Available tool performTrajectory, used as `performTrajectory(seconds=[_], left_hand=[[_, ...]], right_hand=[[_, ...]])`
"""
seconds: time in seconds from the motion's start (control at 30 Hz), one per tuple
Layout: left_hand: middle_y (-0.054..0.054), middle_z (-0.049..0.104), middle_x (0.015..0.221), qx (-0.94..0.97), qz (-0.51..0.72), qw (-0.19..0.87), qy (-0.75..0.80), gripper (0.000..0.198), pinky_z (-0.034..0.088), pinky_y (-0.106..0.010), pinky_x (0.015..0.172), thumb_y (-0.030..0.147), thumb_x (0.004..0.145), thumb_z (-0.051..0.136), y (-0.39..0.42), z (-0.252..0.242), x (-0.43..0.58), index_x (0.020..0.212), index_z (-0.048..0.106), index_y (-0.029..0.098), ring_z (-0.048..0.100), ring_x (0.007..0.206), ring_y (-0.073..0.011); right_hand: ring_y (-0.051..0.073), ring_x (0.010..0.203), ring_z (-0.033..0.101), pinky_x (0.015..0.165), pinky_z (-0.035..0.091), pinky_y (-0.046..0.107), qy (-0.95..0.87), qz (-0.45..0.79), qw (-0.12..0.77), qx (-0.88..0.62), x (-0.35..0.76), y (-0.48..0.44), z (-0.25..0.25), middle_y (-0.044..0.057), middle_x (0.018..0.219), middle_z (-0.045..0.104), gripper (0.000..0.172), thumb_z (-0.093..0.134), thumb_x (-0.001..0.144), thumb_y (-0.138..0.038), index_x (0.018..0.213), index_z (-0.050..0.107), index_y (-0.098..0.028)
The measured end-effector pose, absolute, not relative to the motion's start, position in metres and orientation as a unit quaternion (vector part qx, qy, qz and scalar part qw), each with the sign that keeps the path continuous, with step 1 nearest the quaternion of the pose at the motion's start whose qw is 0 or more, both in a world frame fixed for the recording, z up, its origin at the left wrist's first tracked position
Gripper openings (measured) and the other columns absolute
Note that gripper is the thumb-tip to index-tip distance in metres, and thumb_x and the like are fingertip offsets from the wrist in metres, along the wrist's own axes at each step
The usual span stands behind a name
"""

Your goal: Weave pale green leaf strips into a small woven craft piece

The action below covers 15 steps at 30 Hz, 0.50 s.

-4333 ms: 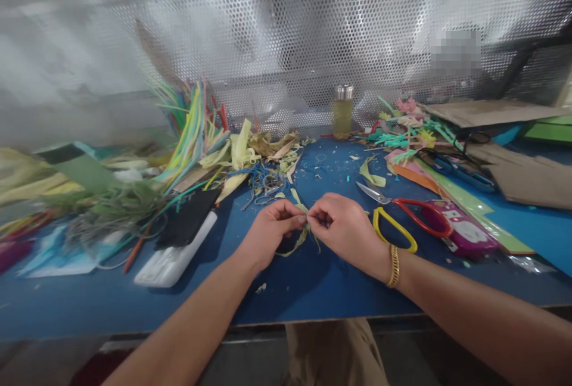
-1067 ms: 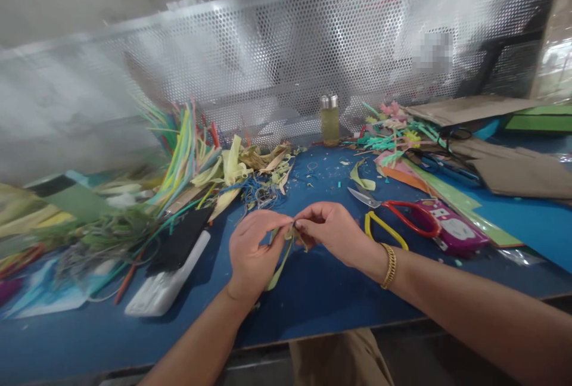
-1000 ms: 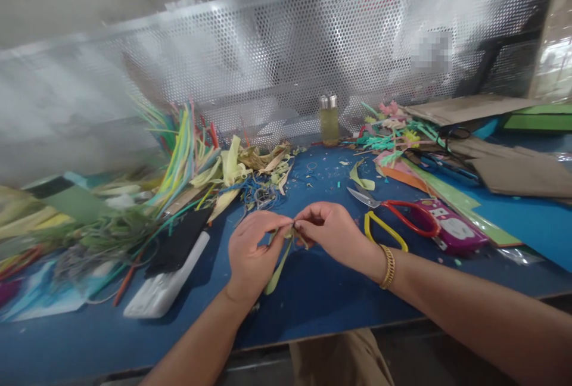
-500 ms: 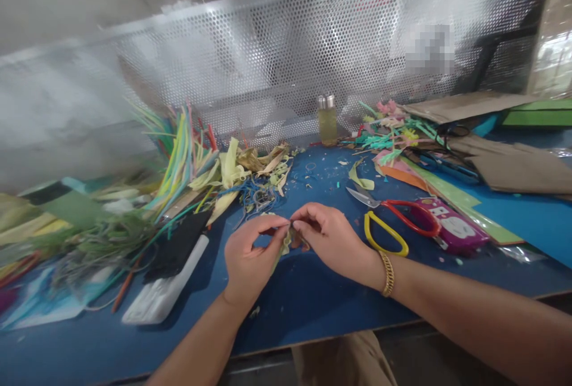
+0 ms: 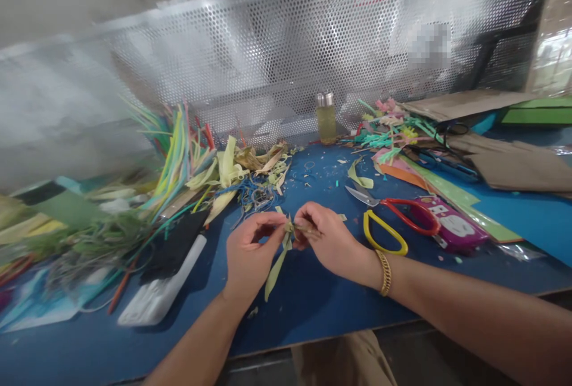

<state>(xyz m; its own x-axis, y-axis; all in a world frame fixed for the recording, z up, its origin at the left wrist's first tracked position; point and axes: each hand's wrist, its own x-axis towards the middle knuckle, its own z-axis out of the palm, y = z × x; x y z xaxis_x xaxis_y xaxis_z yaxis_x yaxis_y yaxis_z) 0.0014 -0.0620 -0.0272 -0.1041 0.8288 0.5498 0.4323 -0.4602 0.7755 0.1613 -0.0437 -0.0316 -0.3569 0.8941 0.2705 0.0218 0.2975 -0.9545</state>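
Note:
A pale green strip of husk (image 5: 276, 273) hangs from between my hands over the blue table, its upper part bunched at the fingertips. My left hand (image 5: 252, 252) is closed, thumb and forefinger pinching the bunched part. From the right, my right hand (image 5: 333, 240) closes on the same small bundle, with a thin brownish end lying along its fingers. The fingertips hide part of the bundle. To the right of my right hand lie scissors (image 5: 364, 196) with red and yellow handles. Beyond them, a loose curled husk piece (image 5: 360, 176) rests on the table.
Husks (image 5: 227, 162), blue threads (image 5: 257, 194) and coloured stems (image 5: 172, 159) are heaped at the left. Nearer, a black item lies on a white pack (image 5: 165, 290). At the back, a bottle (image 5: 326, 124) stands before a perforated metal panel (image 5: 286, 58). A purple pack (image 5: 462, 228) lies right.
The husk strip's long tail now hangs down below my fingers, where before only a crumpled bit showed. A thin end now shows along my right fingers. Both hands stay nearly in place.

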Motion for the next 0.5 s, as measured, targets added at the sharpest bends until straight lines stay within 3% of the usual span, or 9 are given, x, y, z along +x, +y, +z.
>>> performTrajectory(seconds=[0.13,0.27,0.5], left_hand=[[-0.002,0.071,0.072,0.595,0.551,0.280,0.514,0.010,0.054,-0.026,0.065,0.023,0.071,0.072,-0.0584,-0.0272,0.0022,0.078,0.069,0.017,0.065,0.066,-0.0145],[-0.001,0.068,0.070,0.561,0.541,0.342,0.525,0.011,0.052,-0.026,0.064,0.020,0.067,0.072,-0.0556,-0.0284,0.0024,0.077,0.067,0.016,0.063,0.065,-0.0138],[0.001,0.063,0.062,0.566,0.527,0.350,0.530,0.006,0.046,-0.023,0.058,0.013,0.063,0.066,-0.0568,-0.0245,0.0013,0.067,0.064,0.017,0.055,0.058,-0.0114]], right_hand=[[0.011,0.056,0.059,0.053,0.047,0.023,-0.669,0.476,0.423,-0.383,0.1599,-0.0440,-0.0350,-0.002,0.067,0.056,0.016,0.039,0.096,-0.021,0.080,0.042,-0.021],[0.011,0.056,0.051,0.052,0.037,0.023,-0.717,0.381,0.379,-0.445,0.1622,-0.0419,-0.0387,-0.001,0.068,0.055,0.014,0.039,0.094,-0.015,0.082,0.042,-0.021],[0.016,0.068,0.050,0.062,0.031,0.030,-0.776,0.241,0.309,-0.493,0.1673,-0.0432,-0.0357,0.005,0.077,0.058,0.011,0.040,0.093,-0.013,0.086,0.047,-0.018]])
